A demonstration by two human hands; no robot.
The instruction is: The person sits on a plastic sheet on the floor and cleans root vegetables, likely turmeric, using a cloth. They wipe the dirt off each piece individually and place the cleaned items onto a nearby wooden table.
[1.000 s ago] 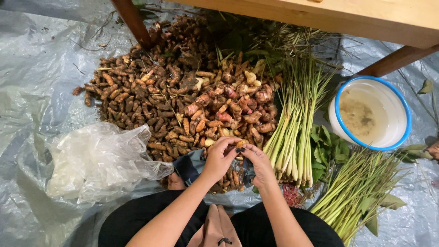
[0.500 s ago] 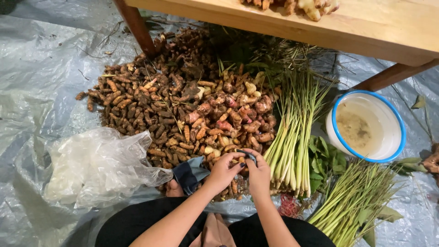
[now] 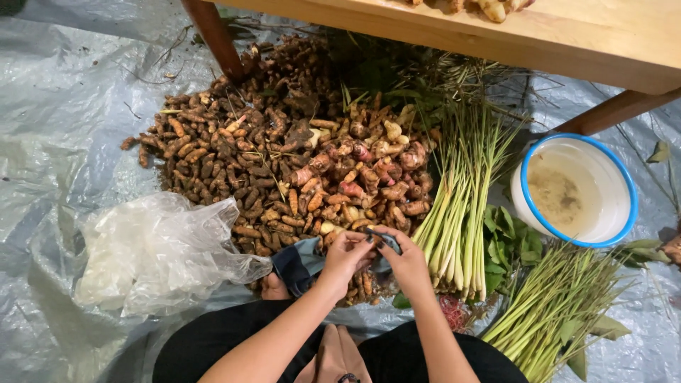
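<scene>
My left hand point(image 3: 346, 257) and my right hand point(image 3: 409, 264) meet at the near edge of a big pile of brown and pinkish roots point(image 3: 284, 170). Both pinch the rim of a dark grey-blue cloth bag point(image 3: 296, 261) that lies against the pile, just in front of my lap. The fingers of both hands are curled closed on its dark edge. I cannot tell what is inside the bag.
A bundle of lemongrass stalks point(image 3: 461, 213) lies right of my hands, with green leaves point(image 3: 507, 245) and thin green stems point(image 3: 560, 305) beyond. A white blue-rimmed bucket point(image 3: 624, 206) stands at right. Crumpled clear plastic point(image 3: 156, 255) lies left. A wooden table point(image 3: 567, 35) overhangs the grey tarp point(image 3: 64, 128).
My hands have stayed together at the pile's near edge, shifting slightly and taking up the dark bag's rim. The view has tilted, showing more of the table.
</scene>
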